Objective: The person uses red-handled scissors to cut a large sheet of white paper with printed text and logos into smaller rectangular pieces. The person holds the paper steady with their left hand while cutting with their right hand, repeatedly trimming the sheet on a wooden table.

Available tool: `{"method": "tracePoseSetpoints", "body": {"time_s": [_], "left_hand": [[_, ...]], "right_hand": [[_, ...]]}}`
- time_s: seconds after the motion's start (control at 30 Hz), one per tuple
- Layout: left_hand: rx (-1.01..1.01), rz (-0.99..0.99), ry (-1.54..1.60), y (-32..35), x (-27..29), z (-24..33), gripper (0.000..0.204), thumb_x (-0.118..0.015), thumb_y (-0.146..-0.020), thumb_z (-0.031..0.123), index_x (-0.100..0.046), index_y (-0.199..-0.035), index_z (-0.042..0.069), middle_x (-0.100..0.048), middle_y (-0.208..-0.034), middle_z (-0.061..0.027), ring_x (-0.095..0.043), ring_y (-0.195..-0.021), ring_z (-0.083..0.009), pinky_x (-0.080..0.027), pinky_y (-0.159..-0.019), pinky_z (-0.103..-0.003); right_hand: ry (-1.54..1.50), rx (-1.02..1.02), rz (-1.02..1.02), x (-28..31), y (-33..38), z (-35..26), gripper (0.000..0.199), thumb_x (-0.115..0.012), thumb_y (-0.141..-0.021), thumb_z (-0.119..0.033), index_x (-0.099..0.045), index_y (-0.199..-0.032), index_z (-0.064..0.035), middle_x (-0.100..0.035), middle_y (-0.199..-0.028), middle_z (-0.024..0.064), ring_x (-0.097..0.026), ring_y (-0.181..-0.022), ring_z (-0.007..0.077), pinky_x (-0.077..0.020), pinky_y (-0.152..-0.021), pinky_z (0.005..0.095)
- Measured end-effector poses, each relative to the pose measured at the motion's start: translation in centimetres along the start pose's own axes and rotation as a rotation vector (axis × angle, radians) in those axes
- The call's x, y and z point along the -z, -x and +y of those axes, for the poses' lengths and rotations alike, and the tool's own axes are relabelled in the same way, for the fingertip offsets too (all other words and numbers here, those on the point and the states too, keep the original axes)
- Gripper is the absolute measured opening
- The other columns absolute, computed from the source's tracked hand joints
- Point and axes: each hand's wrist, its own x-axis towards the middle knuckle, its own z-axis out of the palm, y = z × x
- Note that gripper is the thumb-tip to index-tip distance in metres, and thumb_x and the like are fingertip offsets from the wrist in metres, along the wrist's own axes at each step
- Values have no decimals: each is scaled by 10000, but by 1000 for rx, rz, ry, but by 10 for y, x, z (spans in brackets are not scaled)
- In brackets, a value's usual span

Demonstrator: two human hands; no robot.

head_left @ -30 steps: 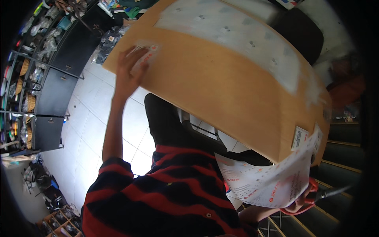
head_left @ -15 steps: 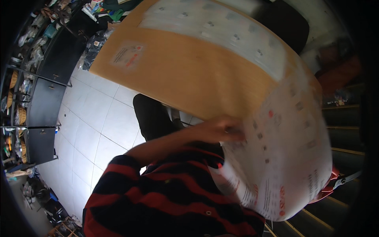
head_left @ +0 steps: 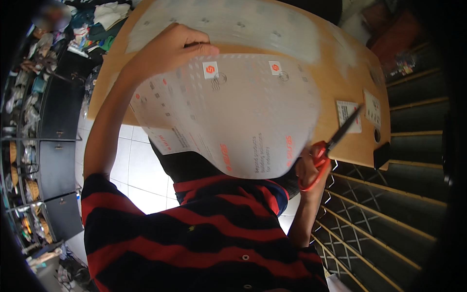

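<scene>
My left hand (head_left: 168, 51) grips the top left edge of a large translucent plastic sheet (head_left: 233, 117) with printed orange and grey marks, holding it up in front of a big brown cardboard box (head_left: 340, 82). My right hand (head_left: 309, 170) holds red-handled scissors (head_left: 331, 148), blades pointing up and right toward white labels (head_left: 348, 114) on the box. A red and black striped shirt (head_left: 194, 233) fills the lower middle.
White floor tiles (head_left: 136, 170) lie below left. Dark shelving with cluttered goods (head_left: 44, 121) lines the left side. A black metal grille and steps (head_left: 389, 204) run along the right. A dark small object (head_left: 381, 155) sits at the box's lower right edge.
My left hand moved from the box's far corner to the plastic sheet and lifted it over the box face. The scissors in my right hand rose beside the box.
</scene>
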Motion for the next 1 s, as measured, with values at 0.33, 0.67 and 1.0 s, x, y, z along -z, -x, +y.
{"method": "tracePoseSetpoints", "body": {"time_s": [0.33, 0.67, 1.0], "left_hand": [[-149, 111, -252, -94, -81, -42, 354, -657, -913, 365, -685, -819, 24, -571, -691, -140, -510, -698, -273, -435, -683, -384], [11, 207, -296, -100, -131, -53, 361, -600, -941, 418, -706, -871, 80, -670, -726, -141, -638, -728, -376, -510, -708, -443], [129, 474, -392, -114, -156, -49, 349, -626, -922, 427, -678, -914, 82, -700, -795, -122, -658, -799, -363, -478, -825, -477]], "right_hand": [[243, -84, 114, 20, 1, 25, 200, -652, -920, -110, -491, -818, -50, -496, -591, -29, -413, -424, 27, -301, -383, 205], [184, -34, -139, 56, 48, 34, 534, -468, -992, -546, -487, -855, -30, -525, -676, 26, -444, -427, 47, -330, -382, 206], [101, -234, -490, 53, 101, 46, 729, -318, -944, -709, -497, -952, -3, -476, -639, 19, -484, -509, 120, -384, -488, 261]]}}
